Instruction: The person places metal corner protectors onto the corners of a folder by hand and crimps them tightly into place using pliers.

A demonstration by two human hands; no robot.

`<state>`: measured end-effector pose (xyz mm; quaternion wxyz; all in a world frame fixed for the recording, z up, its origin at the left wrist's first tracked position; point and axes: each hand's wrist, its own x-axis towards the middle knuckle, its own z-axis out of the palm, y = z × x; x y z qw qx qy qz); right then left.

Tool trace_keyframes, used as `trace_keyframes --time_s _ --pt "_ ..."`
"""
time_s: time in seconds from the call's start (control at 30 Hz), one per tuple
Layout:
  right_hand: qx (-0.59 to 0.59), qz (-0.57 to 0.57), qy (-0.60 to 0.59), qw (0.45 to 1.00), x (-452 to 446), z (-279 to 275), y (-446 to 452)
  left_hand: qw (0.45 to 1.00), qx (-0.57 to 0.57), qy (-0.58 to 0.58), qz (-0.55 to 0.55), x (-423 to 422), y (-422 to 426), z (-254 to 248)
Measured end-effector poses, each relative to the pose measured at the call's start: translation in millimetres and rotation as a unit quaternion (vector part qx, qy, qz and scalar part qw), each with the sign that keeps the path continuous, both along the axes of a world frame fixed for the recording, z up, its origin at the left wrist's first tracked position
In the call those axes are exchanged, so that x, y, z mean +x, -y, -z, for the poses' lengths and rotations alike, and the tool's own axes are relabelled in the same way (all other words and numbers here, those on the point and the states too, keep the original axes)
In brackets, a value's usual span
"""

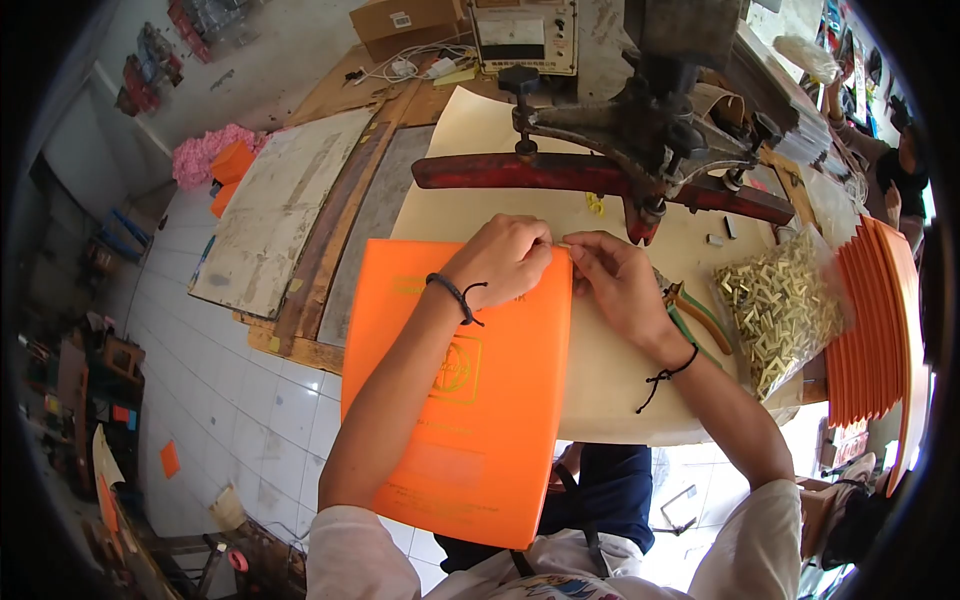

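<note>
An orange folder (510, 380) with gold printing and a round emblem lies over the table's front edge, its lower part reaching toward my body. My left hand (503, 258) rests over its top edge, fingers curled closed at the upper right corner. From the other side my right hand (620, 290) pinches that same corner between thumb and fingers. A tiny metallic bit shows between the fingertips, too small to make out fully. Beside my right wrist lie pliers (705, 315) with green and orange handles. Further right sits a clear bag (780, 305) of small brass-coloured metal pieces.
Above the table hangs a dark press with a red bar (520, 173). A stack of orange covers (870, 330) stands at the right. A worn board (285, 210) lies on the left, and a control box (525, 35) stands behind. Another person (890, 160) is at far right.
</note>
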<state>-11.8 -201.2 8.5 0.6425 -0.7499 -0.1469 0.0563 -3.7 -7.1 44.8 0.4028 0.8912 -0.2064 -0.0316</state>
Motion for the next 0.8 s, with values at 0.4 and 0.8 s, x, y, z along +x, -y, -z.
trace_keyframes --time_s 0.4,0.8 --pt "-0.02 -0.011 -0.002 1.0 2 -3 1 0.994 0.047 0.082 0.048 7 -8 12" --pt "-0.06 -0.025 0.048 0.997 -2 -3 2 0.997 0.046 0.044 0.041 6 -6 9"
